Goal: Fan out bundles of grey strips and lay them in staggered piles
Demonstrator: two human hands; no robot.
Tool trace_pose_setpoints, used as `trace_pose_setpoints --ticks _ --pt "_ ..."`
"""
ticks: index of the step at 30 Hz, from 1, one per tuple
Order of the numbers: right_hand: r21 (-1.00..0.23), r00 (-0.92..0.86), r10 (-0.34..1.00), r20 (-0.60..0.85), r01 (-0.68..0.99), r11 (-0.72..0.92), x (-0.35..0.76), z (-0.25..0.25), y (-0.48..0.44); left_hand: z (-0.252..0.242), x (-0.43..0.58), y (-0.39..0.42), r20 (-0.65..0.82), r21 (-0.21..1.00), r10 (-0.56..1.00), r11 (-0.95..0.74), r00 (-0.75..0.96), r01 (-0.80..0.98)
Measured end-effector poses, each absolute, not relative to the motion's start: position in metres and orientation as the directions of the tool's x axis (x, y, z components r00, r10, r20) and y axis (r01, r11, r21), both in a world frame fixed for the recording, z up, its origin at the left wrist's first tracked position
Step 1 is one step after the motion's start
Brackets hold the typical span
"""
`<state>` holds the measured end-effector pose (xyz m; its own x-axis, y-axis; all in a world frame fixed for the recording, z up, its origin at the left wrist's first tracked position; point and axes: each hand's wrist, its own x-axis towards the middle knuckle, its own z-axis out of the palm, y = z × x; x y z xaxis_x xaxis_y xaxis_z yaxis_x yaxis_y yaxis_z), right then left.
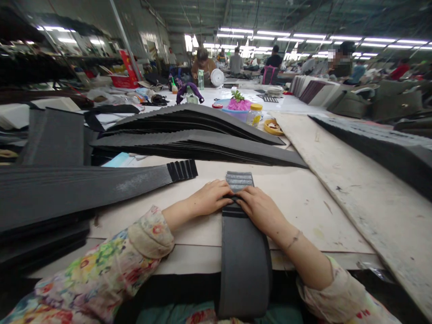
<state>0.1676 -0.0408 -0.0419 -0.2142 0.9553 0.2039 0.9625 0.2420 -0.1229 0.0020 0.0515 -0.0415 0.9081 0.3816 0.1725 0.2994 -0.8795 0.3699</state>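
A long dark grey strip point(243, 252) lies on the table in front of me, its near part hanging over the edge toward my lap. Its far end shows several lighter grey bands point(239, 179). My left hand point(216, 195) pinches the strip's left edge just below those bands. From the other side, my right hand point(254, 202) grips the same place, thumb and fingers pressed together on a fold. Both thumbs nearly meet at the middle. Black cross bands run over the strip just under my fingers.
Stacked grey strips point(81, 189) lie on the left, and further piles point(202, 139) stand behind my hands. A pale board point(354, 189) slants along the right with another dark stack point(381, 148). Beyond are a yellow-lidded jar point(254, 115), a small yellow bowl point(273, 127) and people at other tables.
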Motion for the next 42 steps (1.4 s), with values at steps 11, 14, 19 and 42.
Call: trace_pose_setpoints --ticks 11,14,19,42 --pt "0.031 -0.113 0.974 0.197 0.994 0.109 0.157 -0.034 -0.053 -0.052 -0.021 0.043 0.228 0.31 0.402 -0.893 0.887 0.326" --pt "0.056 -0.084 0.977 0.194 0.996 0.074 0.155 -0.035 -0.055 -0.057 -0.028 0.041 0.242 0.376 0.445 -0.862 0.862 0.339" --pt "0.068 -0.094 0.975 0.203 0.994 0.082 0.154 -0.035 -0.054 -0.053 -0.024 0.05 0.22 0.527 0.537 -0.768 0.814 0.364" --pt "0.007 -0.076 0.955 0.287 0.997 0.077 0.155 -0.043 -0.056 -0.014 0.044 0.081 -0.228 0.835 0.516 -0.332 0.826 0.438"
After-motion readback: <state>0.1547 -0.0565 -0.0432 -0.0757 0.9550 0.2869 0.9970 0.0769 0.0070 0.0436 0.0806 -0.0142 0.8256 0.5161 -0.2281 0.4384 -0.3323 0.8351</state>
